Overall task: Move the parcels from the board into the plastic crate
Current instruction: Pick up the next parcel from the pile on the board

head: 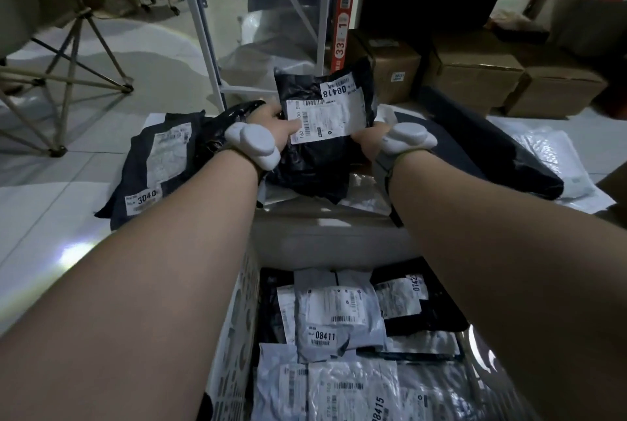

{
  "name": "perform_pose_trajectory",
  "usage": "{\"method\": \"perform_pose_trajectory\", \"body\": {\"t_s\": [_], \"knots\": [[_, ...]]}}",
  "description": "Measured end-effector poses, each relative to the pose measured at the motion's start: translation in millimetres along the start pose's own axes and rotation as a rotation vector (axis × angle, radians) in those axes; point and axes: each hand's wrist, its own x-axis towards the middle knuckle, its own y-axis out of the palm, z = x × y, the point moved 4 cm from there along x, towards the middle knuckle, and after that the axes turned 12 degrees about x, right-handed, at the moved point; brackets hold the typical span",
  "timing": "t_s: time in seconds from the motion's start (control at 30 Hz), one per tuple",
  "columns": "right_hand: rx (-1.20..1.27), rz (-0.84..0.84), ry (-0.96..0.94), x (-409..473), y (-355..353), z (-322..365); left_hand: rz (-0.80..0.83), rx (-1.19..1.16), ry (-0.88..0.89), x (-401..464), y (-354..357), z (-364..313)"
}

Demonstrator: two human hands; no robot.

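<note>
Both my hands hold one black parcel point(325, 128) with white labels, marked 08418, lifted above the board. My left hand point(276, 130) grips its left edge, thumb on the label. My right hand point(373, 140) grips its lower right corner. Each wrist wears a white device. Another black parcel marked 3040 point(152, 162) lies on the board point(152, 123) to the left, and a large dark parcel point(492, 156) lies to the right. Below my forearms, the plastic crate point(234, 329) holds several white and black parcels, one marked 08411 point(339, 315).
Metal shelving posts point(203, 23) and a red-marked upright point(342, 16) stand behind the board. Cardboard boxes point(475, 71) line the floor under the shelf at right. A folding chair frame point(68, 57) stands at left on the tiled floor. White plastic mailers point(549, 156) lie far right.
</note>
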Motion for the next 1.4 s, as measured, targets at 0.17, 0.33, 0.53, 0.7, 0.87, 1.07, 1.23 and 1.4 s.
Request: {"method": "perform_pose_trajectory", "body": {"t_s": [0.17, 0.33, 0.53, 0.7, 0.87, 1.07, 1.23, 1.4], "knots": [[-0.139, -0.126, -0.102, 6, 1, 4, 0.02, 0.092, -0.042, 4, 7, 12], [-0.107, -0.16, -0.157, -3, -7, 7, -0.088, 0.137, -0.006, -2, 0, 5], [0.093, -0.177, -0.143, -26, -25, -6, -0.167, 0.079, 0.052, -24, 5, -7], [0.264, -0.171, -0.086, -61, -50, -43, -0.089, -0.107, 0.011, -53, 22, -5], [0.432, -0.144, -0.007, -94, -71, -84, 0.023, -0.098, -0.048, -90, 48, 15], [0.468, -0.09, 0.075, -129, -83, -133, 0.159, -0.076, -0.2, -133, 77, 42], [0.408, 0.056, 0.249, -143, -93, -164, 0.21, 0.026, -0.276, -157, 89, 73], [0.313, 0.089, 0.26, -144, -98, -176, 0.316, 0.188, -0.26, -173, 95, 81]]}}
